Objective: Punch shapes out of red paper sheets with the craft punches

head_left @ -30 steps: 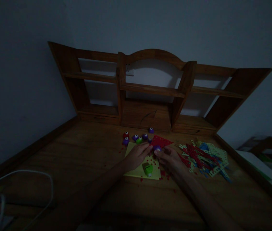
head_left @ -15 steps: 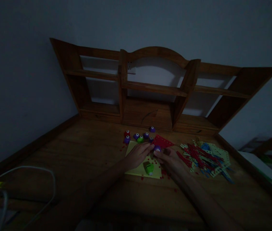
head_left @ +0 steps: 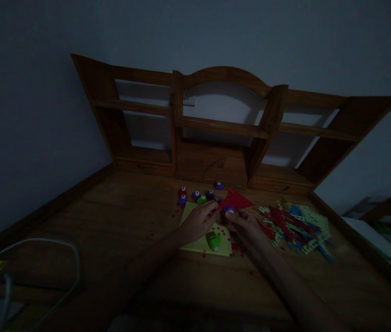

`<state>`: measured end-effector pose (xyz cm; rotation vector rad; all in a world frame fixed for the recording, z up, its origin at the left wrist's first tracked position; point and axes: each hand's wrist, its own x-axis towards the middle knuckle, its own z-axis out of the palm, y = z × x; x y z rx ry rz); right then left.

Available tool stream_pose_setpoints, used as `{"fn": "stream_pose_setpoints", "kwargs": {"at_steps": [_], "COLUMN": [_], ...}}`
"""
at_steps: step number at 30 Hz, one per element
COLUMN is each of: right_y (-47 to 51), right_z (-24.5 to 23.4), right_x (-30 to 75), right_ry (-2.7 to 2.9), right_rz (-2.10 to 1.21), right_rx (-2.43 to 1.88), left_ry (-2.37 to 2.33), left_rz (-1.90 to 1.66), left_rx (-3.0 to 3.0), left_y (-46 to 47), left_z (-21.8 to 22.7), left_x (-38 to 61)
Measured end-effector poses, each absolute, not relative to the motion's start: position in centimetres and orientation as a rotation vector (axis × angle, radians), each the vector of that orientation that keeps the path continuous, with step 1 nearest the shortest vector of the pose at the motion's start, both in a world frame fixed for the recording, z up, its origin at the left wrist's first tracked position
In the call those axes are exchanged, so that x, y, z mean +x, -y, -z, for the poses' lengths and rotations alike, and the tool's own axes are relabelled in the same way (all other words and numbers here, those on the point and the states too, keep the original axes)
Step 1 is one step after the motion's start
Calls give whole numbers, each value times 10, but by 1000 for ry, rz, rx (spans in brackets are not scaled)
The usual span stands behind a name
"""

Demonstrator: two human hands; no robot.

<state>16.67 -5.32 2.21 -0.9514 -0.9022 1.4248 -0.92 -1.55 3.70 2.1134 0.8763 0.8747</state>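
My left hand (head_left: 198,221) pinches the near edge of a red punched paper sheet (head_left: 236,199), which is lifted and tilted above the desk. Closed around a small purple paper punch (head_left: 229,210), my right hand (head_left: 247,225) holds it against that sheet's edge. Both hands hover over a yellow paper sheet (head_left: 195,243) that lies flat on the wooden desk (head_left: 112,221). A green paper punch (head_left: 213,240) rests on the yellow sheet just below my hands. Small red punched-out bits are scattered around them.
Several small punches (head_left: 199,196), purple, red and green, stand in a cluster behind the yellow sheet. A pile of punched paper scraps (head_left: 294,223) in red, blue and pale yellow lies to the right. A wooden shelf unit (head_left: 223,124) backs the desk. A white cable (head_left: 26,267) loops at the left.
The red sheet has been raised off the desk and tilted up. My right hand with the purple punch has lifted slightly along with it. The view has shifted a little.
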Motion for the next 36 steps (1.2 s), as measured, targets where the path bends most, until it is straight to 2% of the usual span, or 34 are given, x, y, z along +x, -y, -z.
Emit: {"fn": "stream_pose_setpoints", "kwargs": {"at_steps": [36], "right_y": [50], "right_z": [-19], "right_x": [176], "right_ry": [949], "right_rz": [-1344], "right_rx": [-1088], "left_ry": [-813], "left_rz": [-840], "left_rx": [2102], "left_y": [17], "left_z": [-34], "left_x": [-8]}}
